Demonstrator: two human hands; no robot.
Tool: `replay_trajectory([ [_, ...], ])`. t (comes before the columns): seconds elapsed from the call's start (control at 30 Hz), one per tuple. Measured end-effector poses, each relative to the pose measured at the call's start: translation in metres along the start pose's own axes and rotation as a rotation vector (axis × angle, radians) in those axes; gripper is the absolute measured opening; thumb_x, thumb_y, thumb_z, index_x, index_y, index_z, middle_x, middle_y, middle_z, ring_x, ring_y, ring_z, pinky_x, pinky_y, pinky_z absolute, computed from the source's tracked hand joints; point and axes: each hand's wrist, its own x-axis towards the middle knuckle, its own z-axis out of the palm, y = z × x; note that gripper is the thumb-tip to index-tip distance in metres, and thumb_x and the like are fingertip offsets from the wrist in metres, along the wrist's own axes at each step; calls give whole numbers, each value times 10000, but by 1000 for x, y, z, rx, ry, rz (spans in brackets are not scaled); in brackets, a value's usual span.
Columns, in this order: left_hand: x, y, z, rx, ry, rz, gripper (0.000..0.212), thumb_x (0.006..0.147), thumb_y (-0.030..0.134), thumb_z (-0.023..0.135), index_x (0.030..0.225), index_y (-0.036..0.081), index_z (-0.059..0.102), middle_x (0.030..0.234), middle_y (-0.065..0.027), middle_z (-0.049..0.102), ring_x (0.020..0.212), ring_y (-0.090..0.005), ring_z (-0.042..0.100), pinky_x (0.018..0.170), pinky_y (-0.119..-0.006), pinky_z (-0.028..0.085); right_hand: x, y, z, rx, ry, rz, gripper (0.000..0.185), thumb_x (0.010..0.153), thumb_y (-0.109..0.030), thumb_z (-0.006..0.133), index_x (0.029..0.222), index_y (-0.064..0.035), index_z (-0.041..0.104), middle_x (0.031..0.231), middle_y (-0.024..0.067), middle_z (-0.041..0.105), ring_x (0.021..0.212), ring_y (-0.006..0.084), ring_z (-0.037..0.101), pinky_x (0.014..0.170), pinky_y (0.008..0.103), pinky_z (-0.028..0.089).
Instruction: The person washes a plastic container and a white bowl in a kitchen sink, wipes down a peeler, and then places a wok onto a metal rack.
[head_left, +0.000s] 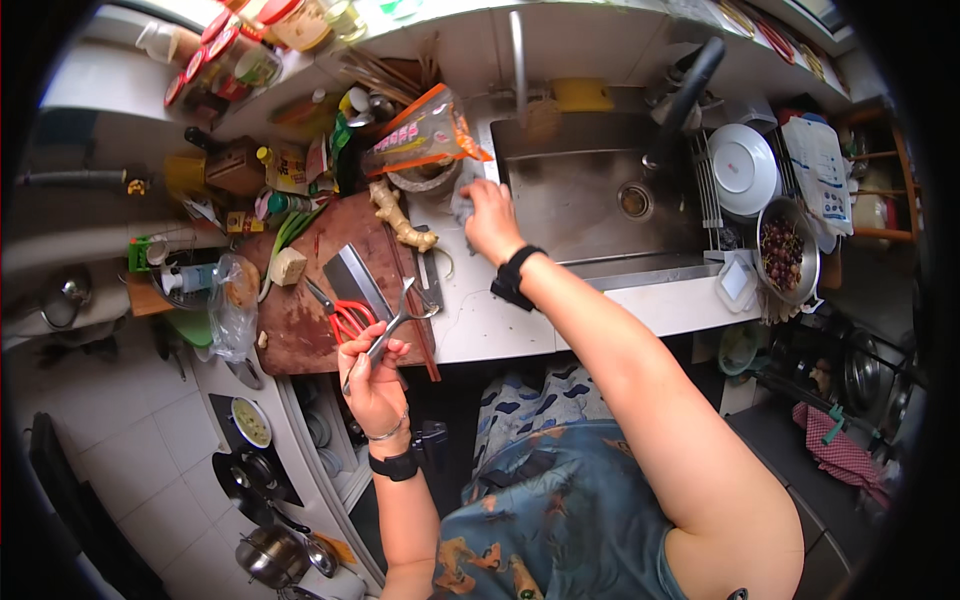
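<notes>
My left hand (375, 382) holds a metal vegetable peeler (397, 315) at the near edge of a wooden cutting board (292, 337). My right hand (493, 225) reaches to a grey cloth (466, 196) left of the sink; its fingertips are on the cloth, and whether they grip it I cannot tell. On the board lie a cleaver (356, 281), red-handled scissors (346, 315), green onions (289, 232) and a pale block of food (288, 267). A ginger root (401, 217) lies across the board's far right edge. An orange-edged plastic bag (420, 135) leans over a bowl (424, 178) beyond it.
A steel sink (585, 202) with a tap (518, 67) is at the right. Beyond it are a dish rack (705, 180), a white plate (744, 169) and a metal bowl of grapes (784, 259). Jars (240, 60) line the sill; a knife block (236, 165) stands at the back left.
</notes>
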Motion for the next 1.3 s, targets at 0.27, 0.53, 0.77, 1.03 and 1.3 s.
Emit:
replay_trajectory([
  [0.27, 4, -10, -44, -45, 23, -76, 179, 883, 157, 437, 982, 14, 480, 1100, -206, 535, 853, -243, 583, 787, -377, 498, 6, 12, 50, -597, -217, -172, 221, 731, -114, 528, 915, -49, 631, 1069, 142, 560, 984, 310, 489, 845, 417, 389],
  [0.53, 16, -10, -51, -56, 15, -100, 181, 885, 151, 404, 975, 9, 471, 1093, -202, 535, 830, -244, 588, 770, -371, 491, -78, 13, 2, -378, -487, -482, 197, 684, -46, 536, 866, -72, 605, 983, 79, 567, 931, 281, 495, 824, 365, 418],
  [0.77, 22, -11, -56, -58, 40, -109, 185, 873, 158, 421, 973, 11, 471, 1075, -197, 540, 821, -246, 591, 767, -373, 492, 37, 31, -16, -156, -51, -323, 208, 700, 42, 499, 844, -47, 619, 872, 120, 614, 852, 328, 518, 776, 402, 434],
  [1.03, 16, -22, -60, -64, 57, -127, 184, 875, 137, 402, 991, 4, 456, 1088, -210, 531, 832, -248, 594, 770, -372, 499, 103, 60, 21, -264, -38, 83, 227, 799, -57, 481, 994, -47, 598, 1018, 175, 566, 968, 365, 524, 819, 422, 459],
  [1.3, 22, -13, -47, -74, -3, -140, 172, 875, 130, 403, 988, 9, 453, 1113, -219, 520, 848, -243, 600, 791, -380, 507, -13, 39, -5, -599, -287, -485, 151, 704, -72, 527, 824, -19, 603, 1061, 131, 560, 963, 312, 486, 826, 380, 431],
])
